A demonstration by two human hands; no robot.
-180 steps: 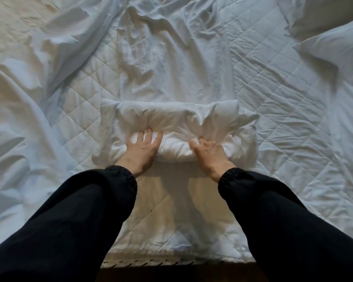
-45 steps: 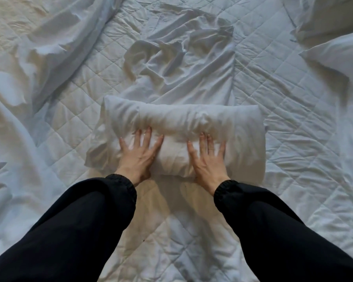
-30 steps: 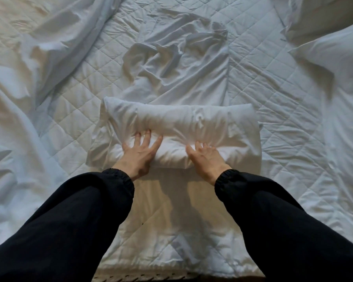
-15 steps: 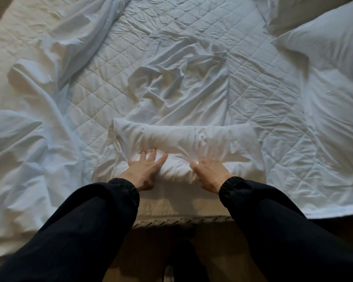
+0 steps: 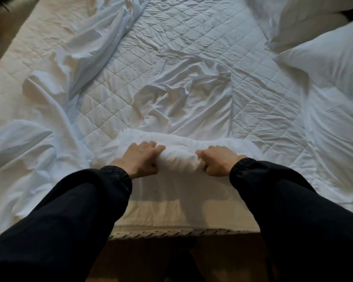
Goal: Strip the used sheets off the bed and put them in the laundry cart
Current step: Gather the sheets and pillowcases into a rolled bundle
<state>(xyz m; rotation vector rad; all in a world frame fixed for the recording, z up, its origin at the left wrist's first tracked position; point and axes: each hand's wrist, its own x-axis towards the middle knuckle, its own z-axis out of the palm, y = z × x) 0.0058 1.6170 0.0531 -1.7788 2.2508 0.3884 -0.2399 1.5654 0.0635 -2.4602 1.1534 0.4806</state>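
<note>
No text anywhere that I can make out: no labels, tags, brand marks or numbers on the sheets (image 5: 183, 94), the pillows (image 5: 324, 58) or the quilted mattress pad (image 5: 114, 110).

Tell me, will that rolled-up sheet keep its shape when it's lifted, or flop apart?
Probably floppy: the rolled sheet dents softly where the left hand and right hand grip it, so its ends would likely sag. It may unroll too, since it runs on into the crumpled sheet behind. Likely light for its bulk, being thin cloth.

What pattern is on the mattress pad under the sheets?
White with a diamond quilted stitch pattern; the mattress pad shows best in the head view.
</note>
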